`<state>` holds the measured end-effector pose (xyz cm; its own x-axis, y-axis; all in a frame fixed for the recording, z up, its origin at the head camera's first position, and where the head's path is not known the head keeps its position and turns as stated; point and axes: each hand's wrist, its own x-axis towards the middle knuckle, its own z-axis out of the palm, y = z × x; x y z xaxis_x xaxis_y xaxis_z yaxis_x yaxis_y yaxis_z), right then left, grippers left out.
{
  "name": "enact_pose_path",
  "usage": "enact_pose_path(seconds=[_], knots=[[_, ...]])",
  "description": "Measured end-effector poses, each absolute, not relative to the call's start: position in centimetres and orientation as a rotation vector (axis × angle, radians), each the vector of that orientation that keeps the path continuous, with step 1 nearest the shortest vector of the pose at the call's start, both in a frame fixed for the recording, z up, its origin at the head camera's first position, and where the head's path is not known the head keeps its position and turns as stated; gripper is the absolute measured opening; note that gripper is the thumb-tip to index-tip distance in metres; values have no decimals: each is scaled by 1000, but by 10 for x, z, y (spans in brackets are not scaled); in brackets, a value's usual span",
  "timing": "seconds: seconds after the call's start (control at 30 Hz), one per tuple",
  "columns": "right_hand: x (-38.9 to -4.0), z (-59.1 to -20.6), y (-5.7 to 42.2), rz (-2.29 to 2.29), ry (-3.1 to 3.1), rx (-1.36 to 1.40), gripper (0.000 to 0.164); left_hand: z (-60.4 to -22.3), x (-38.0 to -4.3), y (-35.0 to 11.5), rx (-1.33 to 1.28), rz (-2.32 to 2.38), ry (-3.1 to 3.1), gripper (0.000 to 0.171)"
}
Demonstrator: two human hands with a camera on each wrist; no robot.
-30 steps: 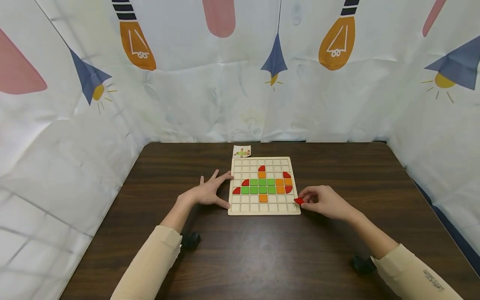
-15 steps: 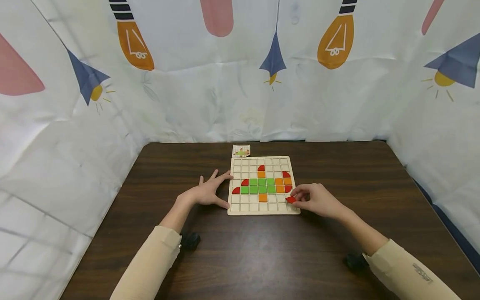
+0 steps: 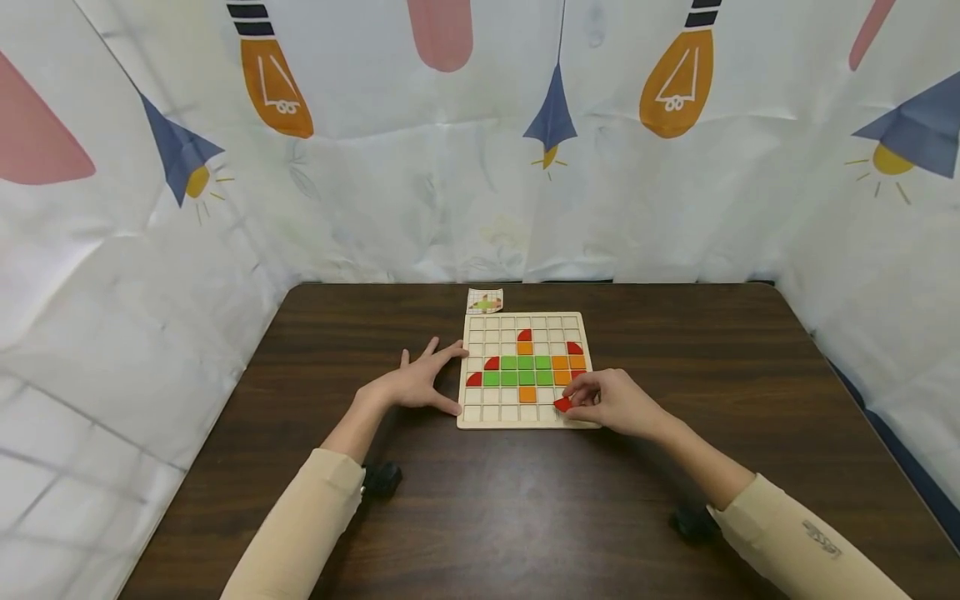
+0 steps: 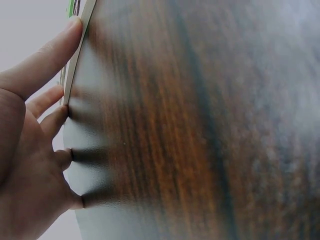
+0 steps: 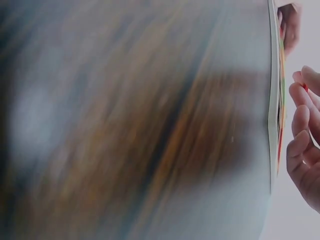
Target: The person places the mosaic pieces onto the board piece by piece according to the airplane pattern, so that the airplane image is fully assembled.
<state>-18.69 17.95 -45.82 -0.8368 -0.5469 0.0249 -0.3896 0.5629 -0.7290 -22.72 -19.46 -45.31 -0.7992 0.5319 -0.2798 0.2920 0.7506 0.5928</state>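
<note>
A pale wooden grid board (image 3: 480, 414) lies on the dark table, its middle filled with green, orange and red tiles. My left hand (image 3: 408, 383) has its fingers spread, with thumb and forefinger touching the board's left edge. In the left wrist view the thumb (image 4: 47, 57) lies along that edge and other fingertips rest on the table. Over the board's lower right part, my right hand (image 3: 618, 402) pinches a red quarter-round tile (image 3: 562, 404) between thumb and fingers. The right wrist view shows only a red sliver (image 5: 305, 87) of it at the fingertips.
A small pattern card (image 3: 485, 301) lies just behind the board's back left corner. Printed white cloth (image 3: 450, 208) hangs behind the brown wooden table (image 3: 480, 517). Dark wrist cameras sit under both cuffs.
My right hand has carried the red tile leftward from the board's right edge, in over the lower right squares. The left hand has stayed at the left edge.
</note>
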Motion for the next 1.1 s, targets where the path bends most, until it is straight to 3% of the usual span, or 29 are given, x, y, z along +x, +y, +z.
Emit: enact_pose_path(seconds=[1.1], knots=[[-188,-464,134,-1092,2556,-895,21,-454,-227,-195,640,767,2503,99]])
